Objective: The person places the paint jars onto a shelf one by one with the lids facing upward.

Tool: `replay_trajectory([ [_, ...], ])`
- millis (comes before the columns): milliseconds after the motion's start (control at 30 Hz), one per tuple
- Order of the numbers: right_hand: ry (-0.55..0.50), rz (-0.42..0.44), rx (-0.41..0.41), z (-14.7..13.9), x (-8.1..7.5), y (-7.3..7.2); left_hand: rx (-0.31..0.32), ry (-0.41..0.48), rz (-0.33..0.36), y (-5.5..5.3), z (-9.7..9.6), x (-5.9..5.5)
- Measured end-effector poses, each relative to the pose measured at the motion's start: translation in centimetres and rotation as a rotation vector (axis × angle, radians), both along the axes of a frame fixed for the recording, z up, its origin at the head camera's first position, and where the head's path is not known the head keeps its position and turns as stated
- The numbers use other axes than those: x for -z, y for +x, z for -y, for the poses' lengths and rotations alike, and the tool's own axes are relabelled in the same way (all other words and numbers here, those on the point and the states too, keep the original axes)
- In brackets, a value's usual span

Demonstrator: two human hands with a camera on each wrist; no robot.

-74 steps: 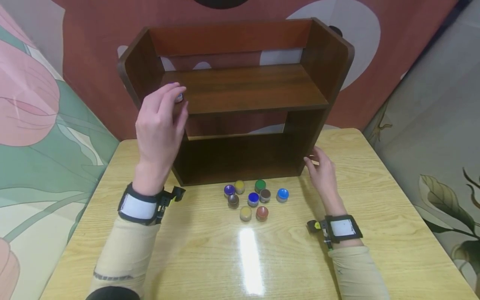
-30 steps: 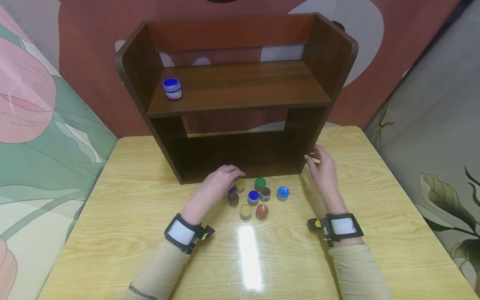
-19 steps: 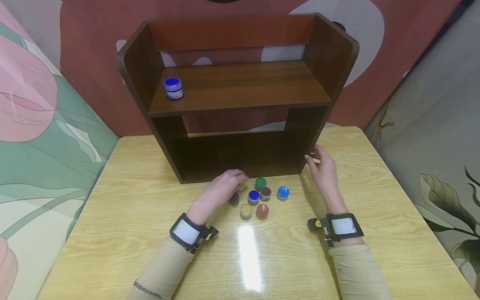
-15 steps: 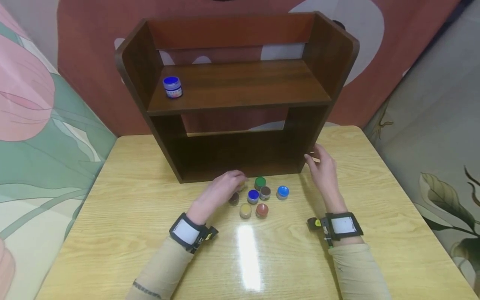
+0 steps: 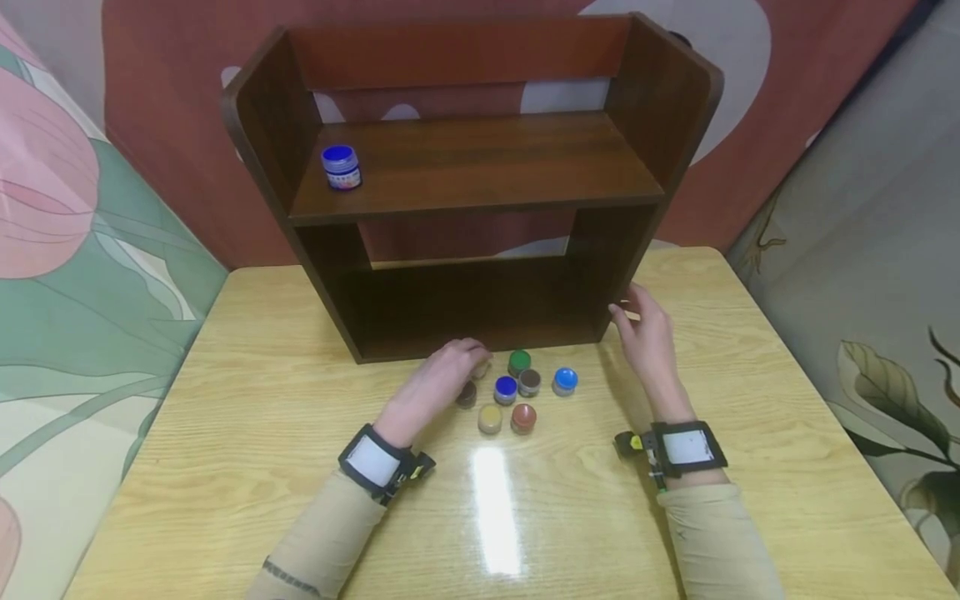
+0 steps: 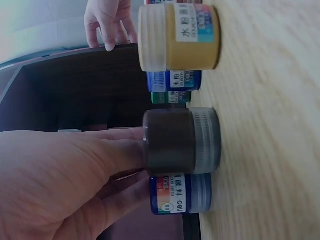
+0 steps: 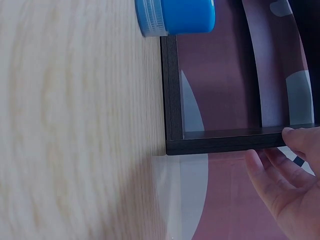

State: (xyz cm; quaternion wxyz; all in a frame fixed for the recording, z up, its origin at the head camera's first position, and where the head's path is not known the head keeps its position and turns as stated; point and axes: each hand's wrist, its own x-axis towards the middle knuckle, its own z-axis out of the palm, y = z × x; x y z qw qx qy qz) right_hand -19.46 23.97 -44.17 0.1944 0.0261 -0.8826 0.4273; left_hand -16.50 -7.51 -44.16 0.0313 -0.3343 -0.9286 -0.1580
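In the head view my left hand (image 5: 438, 379) reaches over several small paint jars in front of a dark brown shelf unit (image 5: 480, 208). Its fingertips curl round a yellow paint jar (image 5: 480, 367), mostly covered. In the left wrist view a dark brown jar (image 6: 170, 141) and a blue jar (image 6: 170, 195) stand upside down before the fingers (image 6: 112, 155), hiding their grip. My right hand (image 5: 647, 342) holds the unit's right side panel; the right wrist view shows the thumb on its edge and fingers on the outer face. A blue paint jar (image 5: 342, 167) stands on the upper shelf, at left.
On the table (image 5: 225, 433) lie a green-topped jar (image 5: 519, 362), a blue-topped jar (image 5: 506, 390), another brown one (image 5: 529, 382), a light-blue one (image 5: 565, 381), a pale yellow one (image 5: 490, 418) and a red-brown one (image 5: 523, 417). Patterned cloth hangs behind the unit.
My left hand let go of the blue jar on the upper shelf, came down to the table jars and closed round the yellow one. The right hand stayed at the side panel.
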Motion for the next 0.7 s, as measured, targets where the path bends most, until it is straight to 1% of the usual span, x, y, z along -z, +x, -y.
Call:
replay_trajectory([
  [200,0.001,0.001,0.004,-0.01,-0.01,-0.01,-0.023,-0.005,-0.003,-0.03,0.08,0.29],
  [400,-0.001,0.006,0.009,0.01,-0.06,-0.04,-0.021,0.003,-0.014,-0.18,0.12,0.49],
  [500,-0.001,0.004,0.011,0.02,-0.05,-0.08,-0.025,0.027,0.003,-0.18,0.10,0.53],
  [700,0.001,0.001,0.013,0.06,-0.03,-0.11,-0.029,0.053,0.059,-0.21,0.09,0.58],
])
